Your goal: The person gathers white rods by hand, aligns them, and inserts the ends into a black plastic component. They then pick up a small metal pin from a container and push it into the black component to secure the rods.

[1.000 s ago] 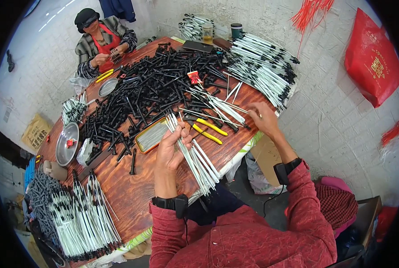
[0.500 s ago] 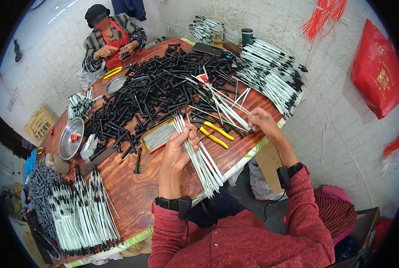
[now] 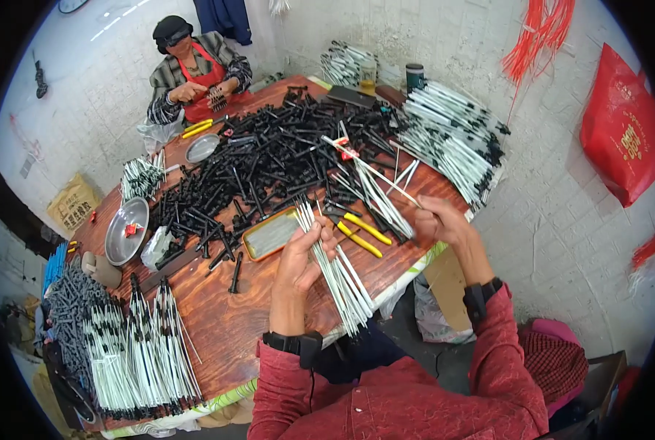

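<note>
My left hand (image 3: 298, 258) is closed round a bundle of slim white rods (image 3: 342, 290), which slants from above my fingers down past the table's near edge. Off to the right, my right hand (image 3: 444, 221) pinches one end of a thin white rod (image 3: 375, 171). That rod reaches up and leftward over a loose pile of white rods (image 3: 377, 199) on the table. Pliers with yellow handles (image 3: 362, 236) lie between my two hands. Just beyond my left hand is a shallow yellow-rimmed tray (image 3: 248, 248) of fine, pale sticks or pins.
A large heap of black plastic parts (image 3: 269, 158) covers the table's middle. Bundled white rods with black ends stand near left (image 3: 144, 352) and far right (image 3: 452, 139). A metal bowl (image 3: 116, 253) sits at left. Across the table, another person (image 3: 203, 73) handles small dark parts.
My right hand has drawn slightly to the right, and its rod now stands apart from the loose pile. The whole view has shifted a little. My left hand keeps its bundle.
</note>
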Demonstrator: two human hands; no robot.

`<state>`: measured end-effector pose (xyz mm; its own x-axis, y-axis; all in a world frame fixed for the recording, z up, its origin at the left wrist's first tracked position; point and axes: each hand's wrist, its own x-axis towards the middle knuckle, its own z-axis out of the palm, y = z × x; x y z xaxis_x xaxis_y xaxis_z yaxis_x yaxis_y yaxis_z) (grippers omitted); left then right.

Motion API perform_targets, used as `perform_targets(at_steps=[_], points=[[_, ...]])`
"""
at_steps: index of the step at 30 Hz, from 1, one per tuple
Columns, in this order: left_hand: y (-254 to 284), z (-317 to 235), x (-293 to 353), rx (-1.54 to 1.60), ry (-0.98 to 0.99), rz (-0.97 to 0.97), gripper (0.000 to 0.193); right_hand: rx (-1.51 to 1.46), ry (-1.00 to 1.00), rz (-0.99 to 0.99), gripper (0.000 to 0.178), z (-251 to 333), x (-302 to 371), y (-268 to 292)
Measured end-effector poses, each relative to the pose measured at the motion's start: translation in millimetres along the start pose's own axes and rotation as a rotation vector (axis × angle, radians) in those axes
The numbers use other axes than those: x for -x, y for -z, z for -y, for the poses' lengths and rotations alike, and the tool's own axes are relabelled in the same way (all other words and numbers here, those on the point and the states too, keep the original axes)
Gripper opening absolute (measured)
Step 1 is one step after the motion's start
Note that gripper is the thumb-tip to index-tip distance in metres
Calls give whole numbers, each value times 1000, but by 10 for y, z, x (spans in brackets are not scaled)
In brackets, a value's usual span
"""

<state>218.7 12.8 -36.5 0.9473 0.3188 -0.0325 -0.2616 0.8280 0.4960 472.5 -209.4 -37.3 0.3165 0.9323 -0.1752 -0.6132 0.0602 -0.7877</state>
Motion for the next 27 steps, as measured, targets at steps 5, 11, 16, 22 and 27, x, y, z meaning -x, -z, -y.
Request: perform_targets(at_steps=[5,11,16,22,27], points=[[66,20,29,-17,6,-9,16,-45,-28,65,24,-159,116,-309],[101,49,-41,-2,-120,-61,17,283,56,84,24,-191,224,-692],[127,52,-72,65,-186,-106,18,481,111,9,26,-281,272,-867],[99,64,-96,4,-241,-106,25,536,98,53,27,-569,376,-860],[54,56,-62,-34,-294,-113,34,582,73,35,22,-672,460,-977]])
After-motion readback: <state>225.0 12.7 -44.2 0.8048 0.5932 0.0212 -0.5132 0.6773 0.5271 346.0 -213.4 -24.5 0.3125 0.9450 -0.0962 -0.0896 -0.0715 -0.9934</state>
